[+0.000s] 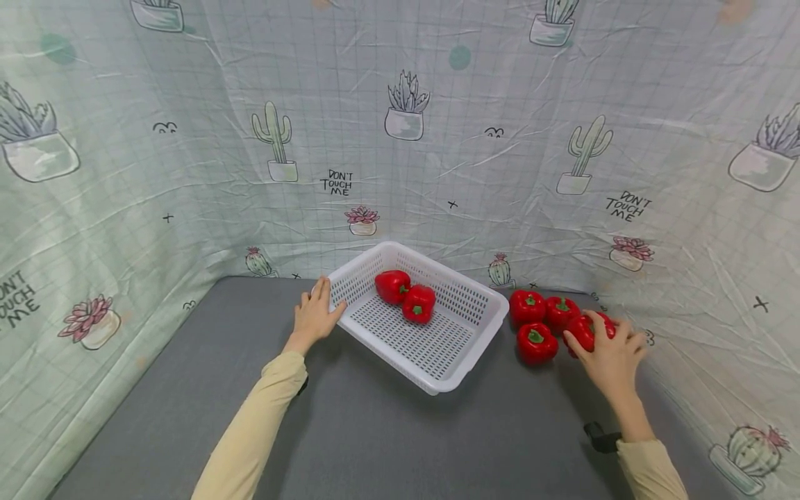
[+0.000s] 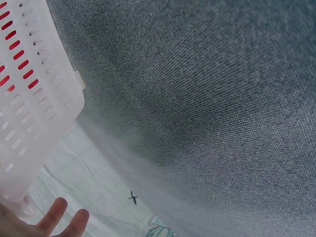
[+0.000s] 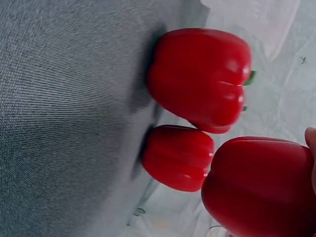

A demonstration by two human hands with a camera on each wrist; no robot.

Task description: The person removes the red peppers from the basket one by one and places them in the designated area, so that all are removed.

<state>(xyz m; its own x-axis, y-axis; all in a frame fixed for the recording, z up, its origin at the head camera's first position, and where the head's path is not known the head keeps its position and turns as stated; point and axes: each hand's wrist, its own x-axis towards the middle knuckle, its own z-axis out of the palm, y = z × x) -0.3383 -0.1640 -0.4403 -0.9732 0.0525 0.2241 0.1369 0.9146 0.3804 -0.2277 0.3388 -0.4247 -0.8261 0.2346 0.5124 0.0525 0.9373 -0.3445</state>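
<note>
My left hand [image 1: 315, 317] holds the left corner of a white perforated plastic basket [image 1: 390, 353], its thumb over the rim. In the left wrist view, two fingers [image 2: 76, 224] stretch out beside the basket's side wall [image 2: 54, 94]. Far to the right, my right hand [image 1: 611, 357] grips a red bell pepper [image 1: 584, 333] with spread, curved fingers. The right wrist view shows this held pepper [image 3: 261, 187] large, higher than its neighbours, with a fingertip [image 3: 311, 138] at its edge. Beside it stand three more red peppers, one of them the front pepper [image 1: 536, 345].
Two red peppers lie inside the basket, one on its side [image 1: 392, 286] and one next to it [image 1: 419, 305]. Grey cloth [image 1: 375, 444] covers the table. Around the back and sides hangs a pale curtain [image 1: 437, 167] printed with cacti.
</note>
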